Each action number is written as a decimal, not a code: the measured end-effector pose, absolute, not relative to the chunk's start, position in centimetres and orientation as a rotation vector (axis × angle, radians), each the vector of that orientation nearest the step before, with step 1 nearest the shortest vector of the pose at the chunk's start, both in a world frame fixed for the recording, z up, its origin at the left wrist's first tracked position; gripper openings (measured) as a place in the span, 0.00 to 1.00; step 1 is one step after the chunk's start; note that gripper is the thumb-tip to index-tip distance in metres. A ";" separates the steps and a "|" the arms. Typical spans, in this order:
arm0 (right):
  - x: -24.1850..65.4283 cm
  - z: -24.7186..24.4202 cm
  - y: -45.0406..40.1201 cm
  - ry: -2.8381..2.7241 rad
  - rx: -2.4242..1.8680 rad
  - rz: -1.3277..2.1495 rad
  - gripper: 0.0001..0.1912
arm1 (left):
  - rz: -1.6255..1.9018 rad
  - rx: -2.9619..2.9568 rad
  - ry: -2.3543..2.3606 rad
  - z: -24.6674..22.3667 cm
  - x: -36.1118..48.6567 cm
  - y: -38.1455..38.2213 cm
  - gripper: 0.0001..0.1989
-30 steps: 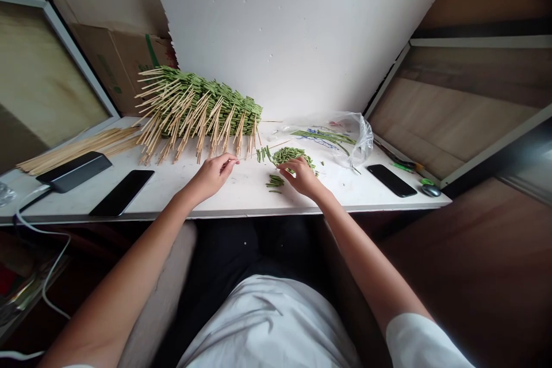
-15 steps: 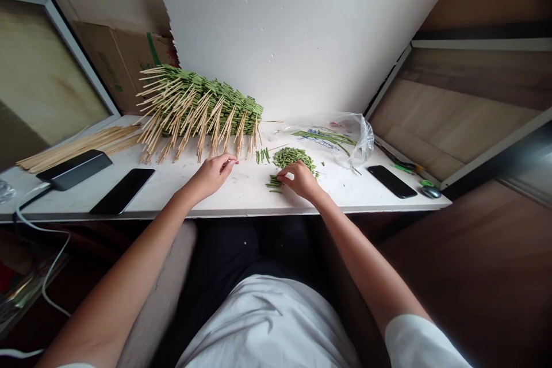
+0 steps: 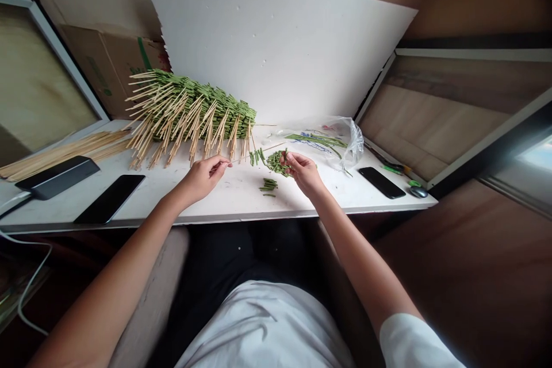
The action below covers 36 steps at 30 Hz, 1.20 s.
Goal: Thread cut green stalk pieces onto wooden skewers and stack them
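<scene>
Presently located above the white table [image 3: 235, 198], between the hands: bamboo skewer [image 3: 274, 146], apparently bearing a short row of green stem segments [image 3: 257, 157]. Held by left hand [image 3: 204, 177] in a closed pinch, left of that row. Held by right hand [image 3: 303, 173], between thumb and fingertips pressed together: one roughly upright green piece [image 3: 285, 155]. Changed in the last half second: right hand raised from beside the small loose batch [image 3: 268, 185] to near the skewer's far end. Judged to mean one more piece picked up and presented, seemingly not yet threaded. Close by right hand, segment pile [image 3: 276, 163]. Behind left hand, stacked filled skewers [image 3: 198, 106]. Farther out, clear plastic bag [image 3: 354, 144], upright white foam board [image 3: 276, 46].
</scene>
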State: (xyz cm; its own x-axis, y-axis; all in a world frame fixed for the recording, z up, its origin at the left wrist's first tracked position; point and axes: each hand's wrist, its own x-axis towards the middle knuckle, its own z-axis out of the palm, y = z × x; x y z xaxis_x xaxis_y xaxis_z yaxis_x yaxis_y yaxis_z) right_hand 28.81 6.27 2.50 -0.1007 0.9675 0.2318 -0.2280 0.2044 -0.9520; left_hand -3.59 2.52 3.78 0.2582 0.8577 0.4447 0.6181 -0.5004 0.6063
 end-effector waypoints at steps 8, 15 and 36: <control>28.9 2.7 6.4 -1.077 -0.763 1.246 0.27 | 1.003 2.252 1.334 3.7 -3.4 2.2 0.22; 28.5 2.3 6.4 -1.118 -0.747 1.238 0.25 | 0.995 2.267 1.333 3.5 -3.4 2.3 0.22; 28.1 3.1 5.8 -1.049 -0.695 1.251 0.20 | 1.018 2.249 1.311 3.3 -3.2 2.4 0.21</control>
